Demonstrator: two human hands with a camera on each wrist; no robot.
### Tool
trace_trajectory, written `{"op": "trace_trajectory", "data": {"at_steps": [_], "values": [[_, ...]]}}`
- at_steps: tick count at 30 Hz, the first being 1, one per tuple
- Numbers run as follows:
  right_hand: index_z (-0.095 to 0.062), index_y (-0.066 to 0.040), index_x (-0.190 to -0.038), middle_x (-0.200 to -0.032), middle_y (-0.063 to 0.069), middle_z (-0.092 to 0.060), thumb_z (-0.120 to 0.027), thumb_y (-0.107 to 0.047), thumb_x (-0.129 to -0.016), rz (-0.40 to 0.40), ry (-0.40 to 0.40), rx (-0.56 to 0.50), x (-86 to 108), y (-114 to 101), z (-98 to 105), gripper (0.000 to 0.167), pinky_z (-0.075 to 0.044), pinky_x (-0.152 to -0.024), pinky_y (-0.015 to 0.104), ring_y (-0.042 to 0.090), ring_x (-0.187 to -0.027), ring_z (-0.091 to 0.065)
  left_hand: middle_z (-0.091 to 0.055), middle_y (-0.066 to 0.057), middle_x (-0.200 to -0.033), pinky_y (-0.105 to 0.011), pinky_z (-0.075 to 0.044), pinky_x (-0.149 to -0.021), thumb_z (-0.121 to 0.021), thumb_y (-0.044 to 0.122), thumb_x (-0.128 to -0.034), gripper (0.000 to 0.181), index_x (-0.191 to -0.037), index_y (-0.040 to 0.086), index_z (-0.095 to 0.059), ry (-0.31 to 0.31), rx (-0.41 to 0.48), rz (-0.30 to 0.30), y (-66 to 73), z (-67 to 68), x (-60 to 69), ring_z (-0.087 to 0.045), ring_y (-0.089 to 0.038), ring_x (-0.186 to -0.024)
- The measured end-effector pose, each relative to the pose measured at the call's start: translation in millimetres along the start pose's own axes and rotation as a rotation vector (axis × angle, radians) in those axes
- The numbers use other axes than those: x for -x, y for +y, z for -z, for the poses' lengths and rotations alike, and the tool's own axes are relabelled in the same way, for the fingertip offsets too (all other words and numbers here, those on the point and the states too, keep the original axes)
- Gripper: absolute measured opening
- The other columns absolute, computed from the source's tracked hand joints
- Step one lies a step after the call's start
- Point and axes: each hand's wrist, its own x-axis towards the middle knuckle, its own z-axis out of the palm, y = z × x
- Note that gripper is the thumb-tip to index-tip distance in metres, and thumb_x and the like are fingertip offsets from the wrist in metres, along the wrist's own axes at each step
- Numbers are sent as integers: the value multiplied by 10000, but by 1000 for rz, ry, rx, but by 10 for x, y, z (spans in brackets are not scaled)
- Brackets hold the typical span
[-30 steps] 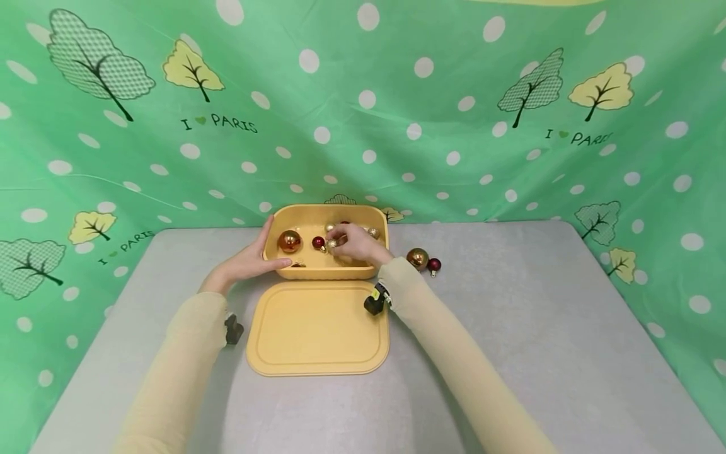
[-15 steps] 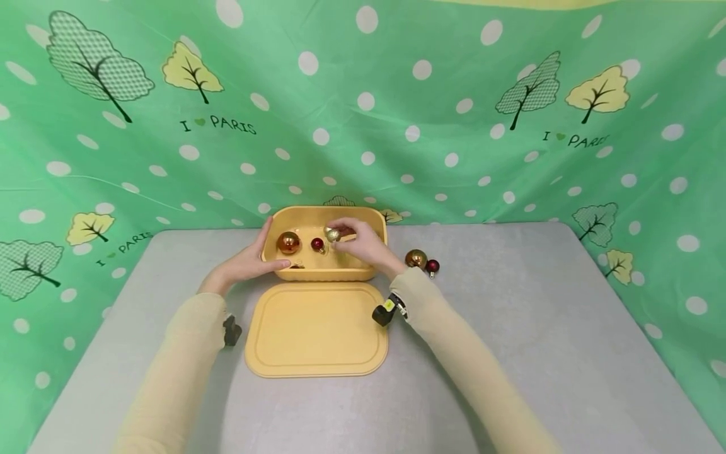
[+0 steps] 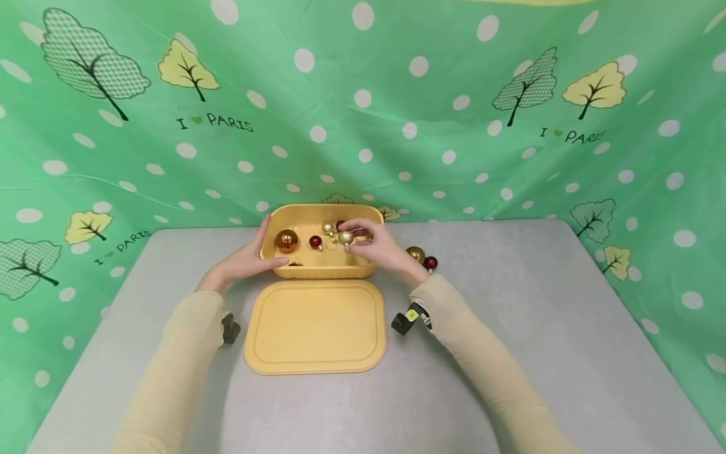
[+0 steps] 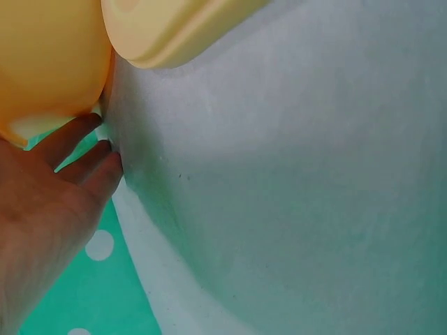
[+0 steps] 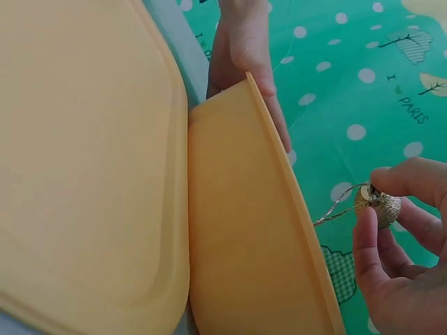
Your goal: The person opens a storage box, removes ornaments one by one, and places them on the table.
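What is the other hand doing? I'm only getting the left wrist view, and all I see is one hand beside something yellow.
Observer: The right hand is holding a small gold ball above the open yellow box.

Visitor: Oh, so that's a box! Is there anything on its left side, inside?

Observer: Yes, a large amber ball lies in there.

Visitor: And is anything lying outside, past the box's right end?

Observer: Yes, a dark red ball rests beside a larger gold ball on the table.
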Motion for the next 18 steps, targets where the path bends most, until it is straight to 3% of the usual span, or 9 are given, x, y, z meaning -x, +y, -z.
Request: {"op": "trace_trajectory", "data": {"at_steps": [10,18], "values": [[-548,93,-1254,-1223,192,-551,-637,116,-845,-20,17,34,220,-22,213,419,-503,-883,320,299,-1099,-534,146,-236,-1562,-597,-61,-1111,-687,300,-889,1127,-1500,187,254,0,4,-4,-7,6,-7,0,-473,-1410],[-552,115,-1228,-1244,250,-545,-629,121,-838,12,41,68,418,-20,418,398,-496,-902,369,324,-1098,-537,158,-226,-1564,-609,-64,-1105,-692,289,-884,1130,-1502,195,250,-2,11,-10,-9,-3,-15,5,-476,-1409]]}}
